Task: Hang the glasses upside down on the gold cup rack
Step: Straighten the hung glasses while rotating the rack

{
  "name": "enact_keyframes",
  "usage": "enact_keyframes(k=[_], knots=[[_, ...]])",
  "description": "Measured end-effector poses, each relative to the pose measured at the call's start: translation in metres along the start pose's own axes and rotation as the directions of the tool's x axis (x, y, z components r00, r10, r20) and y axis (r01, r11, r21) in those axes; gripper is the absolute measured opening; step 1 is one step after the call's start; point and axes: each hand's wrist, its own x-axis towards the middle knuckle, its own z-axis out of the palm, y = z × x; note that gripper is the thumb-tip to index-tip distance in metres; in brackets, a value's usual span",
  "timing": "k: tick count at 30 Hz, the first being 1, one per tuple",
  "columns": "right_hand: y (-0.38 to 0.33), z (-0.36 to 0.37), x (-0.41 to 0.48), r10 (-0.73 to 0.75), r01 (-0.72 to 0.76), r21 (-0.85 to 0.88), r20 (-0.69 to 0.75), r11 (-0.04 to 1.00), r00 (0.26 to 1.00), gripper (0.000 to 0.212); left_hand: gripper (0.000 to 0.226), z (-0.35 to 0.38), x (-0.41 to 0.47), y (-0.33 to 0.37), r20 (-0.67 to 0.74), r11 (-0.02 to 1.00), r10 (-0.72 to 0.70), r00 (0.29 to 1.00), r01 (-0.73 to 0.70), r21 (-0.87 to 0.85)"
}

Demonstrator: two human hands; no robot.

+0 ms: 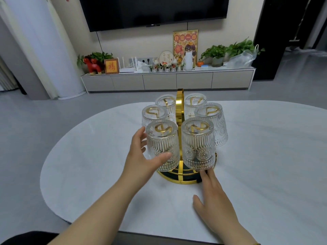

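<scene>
The gold cup rack [180, 110] stands on the white oval table [265, 156], with a round black and gold base and a tall gold loop handle. Several clear embossed glasses hang upside down on its gold pegs. My left hand [143, 156] wraps the near-left glass [161, 144], thumb across its front and fingers behind its left side. The near-right glass [199, 144] hangs free on its peg. My right hand [210, 195] lies flat on the table, its fingertips touching the rack's base rim just under that glass.
Beyond the table's far edge is grey floor, then a low TV cabinet [168, 80] with plants and ornaments under a wall-mounted TV [154, 11]. A white curtain [40, 46] hangs at the left. A dark shape [26, 238] shows at the near-left corner.
</scene>
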Motion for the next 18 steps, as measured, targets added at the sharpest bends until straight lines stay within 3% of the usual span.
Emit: enact_keyframes(k=[18], knots=[[-0.0009, 0.0001, 0.0032, 0.005, -0.005, -0.022, -0.003, 1.000, 1.000, 0.072, 0.068, 0.0019, 0.0102, 0.0015, -0.038, 1.000, -0.006, 0.999, 0.007, 0.028]])
